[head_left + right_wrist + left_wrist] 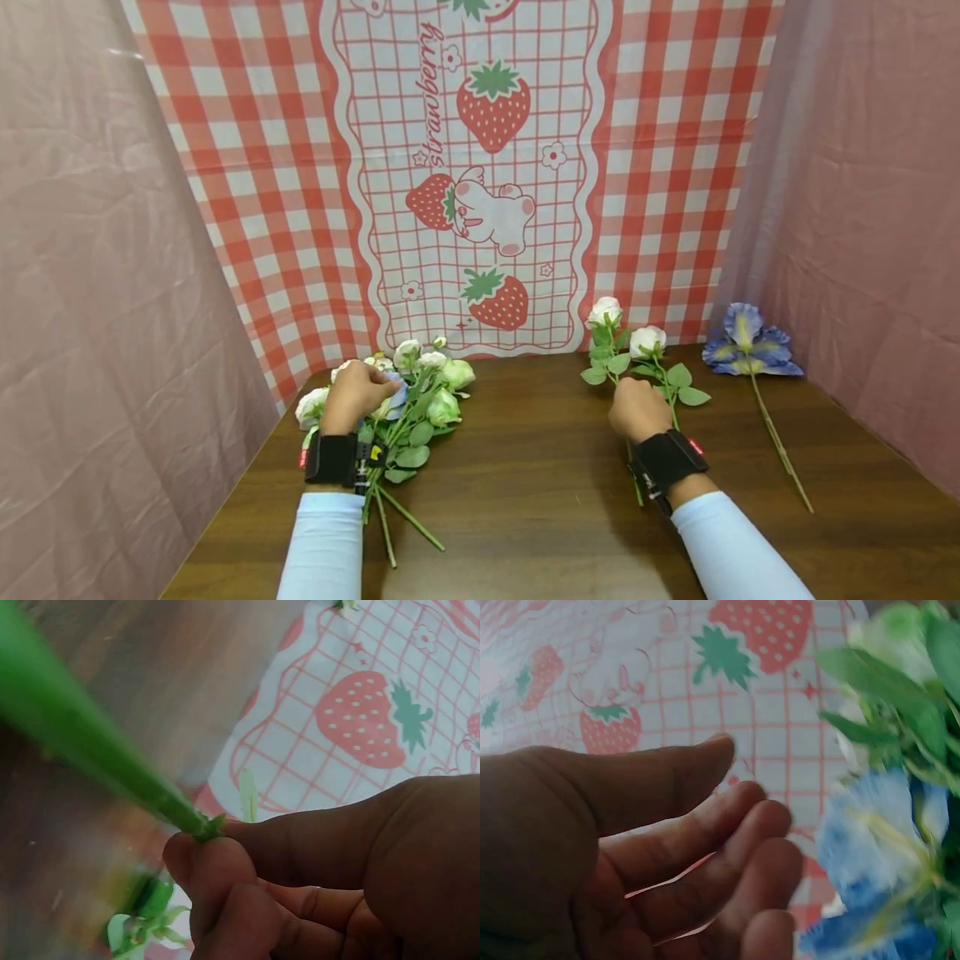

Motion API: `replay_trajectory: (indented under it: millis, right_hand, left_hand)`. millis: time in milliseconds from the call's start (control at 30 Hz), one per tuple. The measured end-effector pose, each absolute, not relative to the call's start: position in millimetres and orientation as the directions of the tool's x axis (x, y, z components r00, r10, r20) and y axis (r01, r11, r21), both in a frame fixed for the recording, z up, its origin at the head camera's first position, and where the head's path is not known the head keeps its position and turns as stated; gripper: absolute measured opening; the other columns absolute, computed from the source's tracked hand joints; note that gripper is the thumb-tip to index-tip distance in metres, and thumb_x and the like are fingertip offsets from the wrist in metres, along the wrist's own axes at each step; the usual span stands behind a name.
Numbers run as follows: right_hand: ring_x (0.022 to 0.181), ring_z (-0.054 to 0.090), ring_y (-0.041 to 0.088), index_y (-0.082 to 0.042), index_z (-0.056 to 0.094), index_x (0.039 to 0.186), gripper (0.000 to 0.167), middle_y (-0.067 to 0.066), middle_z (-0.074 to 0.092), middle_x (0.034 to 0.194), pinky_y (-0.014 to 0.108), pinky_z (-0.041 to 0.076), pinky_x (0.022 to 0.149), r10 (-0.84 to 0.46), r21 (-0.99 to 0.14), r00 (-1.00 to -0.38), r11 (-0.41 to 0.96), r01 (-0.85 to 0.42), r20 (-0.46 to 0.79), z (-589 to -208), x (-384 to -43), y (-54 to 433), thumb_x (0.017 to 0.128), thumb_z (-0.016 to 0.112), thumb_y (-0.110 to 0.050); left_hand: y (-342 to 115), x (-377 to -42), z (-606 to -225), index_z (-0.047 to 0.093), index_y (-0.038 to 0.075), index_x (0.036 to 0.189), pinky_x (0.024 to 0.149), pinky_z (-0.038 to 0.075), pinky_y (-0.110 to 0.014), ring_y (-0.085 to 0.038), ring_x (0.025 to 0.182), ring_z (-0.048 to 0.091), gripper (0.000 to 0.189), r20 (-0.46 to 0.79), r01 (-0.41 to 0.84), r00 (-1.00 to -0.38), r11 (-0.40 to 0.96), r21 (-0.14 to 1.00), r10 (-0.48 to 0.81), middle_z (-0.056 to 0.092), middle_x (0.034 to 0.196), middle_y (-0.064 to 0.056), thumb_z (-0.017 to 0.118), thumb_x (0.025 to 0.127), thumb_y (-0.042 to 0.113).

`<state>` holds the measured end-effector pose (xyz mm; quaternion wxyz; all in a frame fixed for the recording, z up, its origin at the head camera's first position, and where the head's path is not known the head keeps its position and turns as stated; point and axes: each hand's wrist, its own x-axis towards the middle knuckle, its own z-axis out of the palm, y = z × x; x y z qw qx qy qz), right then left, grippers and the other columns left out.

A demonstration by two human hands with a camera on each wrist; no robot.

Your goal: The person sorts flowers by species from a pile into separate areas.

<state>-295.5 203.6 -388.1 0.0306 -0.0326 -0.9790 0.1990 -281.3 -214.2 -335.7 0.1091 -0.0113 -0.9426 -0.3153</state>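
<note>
My left hand (356, 398) is over a bunch of artificial flowers (420, 433) on the left of the table. In the left wrist view its fingers bend loosely with nothing between them, beside a blue iris bloom (885, 840). White and pale green blooms (444, 407) surround that iris, and the stems point toward me. My right hand (641, 410) pinches a green stem (97, 735) between thumb and fingertips. It appears to belong to the white rose (604, 312) just beyond the hand. Another white rose (648, 342) is close by on the right, its lower stem partly hidden.
A blue-purple iris (752, 342) with a long stem lies at the right of the brown wooden table (517, 475). A checked strawberry cloth (480, 183) hangs behind the table's far edge. Pink curtains (870, 217) flank both sides.
</note>
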Motion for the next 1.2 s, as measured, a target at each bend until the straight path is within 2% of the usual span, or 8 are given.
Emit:
replay_trajectory:
  millis: [133,233,433,533,733,900,1133,1200]
  right_hand:
    - [0.091,0.064,0.052,0.009,0.068,0.101,0.019,0.038,0.063,0.11,0.054,0.053,0.066,0.085,-0.381,-0.996,0.922,0.063,0.042,-393,-297,206,0.094,0.053,-0.001]
    - [0.095,0.063,0.053,0.009,0.068,0.106,0.022,0.038,0.063,0.114,0.059,0.054,0.071,0.102,-0.366,-0.994,0.927,0.086,0.027,-396,-298,208,0.094,0.055,-0.003]
    - [0.087,0.065,0.045,0.008,0.07,0.107,0.025,0.034,0.066,0.109,0.057,0.052,0.068,0.125,-0.328,-0.992,0.937,0.119,-0.004,-400,-300,213,0.094,0.058,-0.009]
    - [0.085,0.066,0.043,0.007,0.07,0.108,0.026,0.033,0.066,0.108,0.056,0.052,0.067,0.137,-0.326,-0.991,0.936,0.133,-0.01,-401,-301,215,0.094,0.057,-0.01]
    - [0.088,0.066,0.042,0.007,0.071,0.109,0.027,0.033,0.066,0.11,0.056,0.053,0.072,0.144,-0.32,-0.989,0.937,0.143,-0.019,-405,-301,217,0.094,0.056,-0.01]
    - [0.093,0.065,0.045,0.007,0.069,0.115,0.029,0.034,0.065,0.115,0.059,0.052,0.076,0.147,-0.318,-0.989,0.937,0.146,-0.02,-408,-302,219,0.094,0.056,-0.009]
    - [0.09,0.065,0.045,0.005,0.071,0.11,0.025,0.033,0.066,0.111,0.058,0.053,0.072,0.126,-0.318,-0.992,0.94,0.121,-0.008,-408,-303,221,0.093,0.056,-0.007]
    - [0.091,0.065,0.045,0.005,0.071,0.111,0.026,0.033,0.066,0.112,0.059,0.053,0.073,0.126,-0.315,-0.992,0.941,0.122,-0.008,-407,-303,222,0.093,0.056,-0.007]
  left_hand:
    - [-220,-284,-342,0.07,0.003,0.068,0.052,0.037,-0.03,-0.016,0.055,0.044,0.031,0.128,0.033,-0.991,0.838,0.545,-0.044,0.048,0.059,0.001,0.077,0.092,0.021]
    - [-223,-285,-348,0.077,0.003,0.076,0.052,0.042,-0.03,-0.018,0.057,0.054,0.02,0.077,0.023,-0.997,0.841,0.541,-0.022,0.06,0.063,-0.003,0.078,0.09,0.018]
    - [-225,-286,-356,0.075,-0.001,0.073,0.052,0.043,-0.029,-0.019,0.055,0.056,0.024,0.039,0.01,-0.999,0.85,0.526,-0.013,0.061,0.058,-0.005,0.079,0.087,0.017]
    - [-228,-287,-359,0.07,0.0,0.067,0.056,0.046,-0.032,-0.021,0.059,0.058,0.027,0.042,-0.027,-0.998,0.881,0.472,-0.053,0.062,0.062,-0.007,0.079,0.085,0.017]
    - [-235,-287,-361,0.065,-0.001,0.074,0.066,0.052,-0.041,-0.028,0.073,0.057,0.022,0.035,-0.091,-0.993,0.917,0.387,-0.113,0.062,0.083,-0.015,0.079,0.08,0.016]
    - [-237,-291,-367,0.066,0.001,0.069,0.065,0.053,-0.042,-0.029,0.072,0.062,0.028,-0.016,-0.146,-0.988,0.912,0.383,-0.152,0.065,0.078,-0.014,0.081,0.083,0.02]
    - [-235,-295,-368,0.069,-0.005,0.089,0.073,0.056,-0.052,-0.033,0.082,0.063,0.033,-0.012,-0.177,-0.982,0.909,0.378,-0.187,0.068,0.095,-0.023,0.085,0.081,0.022]
    - [-235,-294,-366,0.071,-0.006,0.087,0.07,0.056,-0.048,-0.031,0.078,0.064,0.031,-0.024,-0.158,-0.987,0.908,0.388,-0.162,0.07,0.091,-0.022,0.085,0.082,0.022]
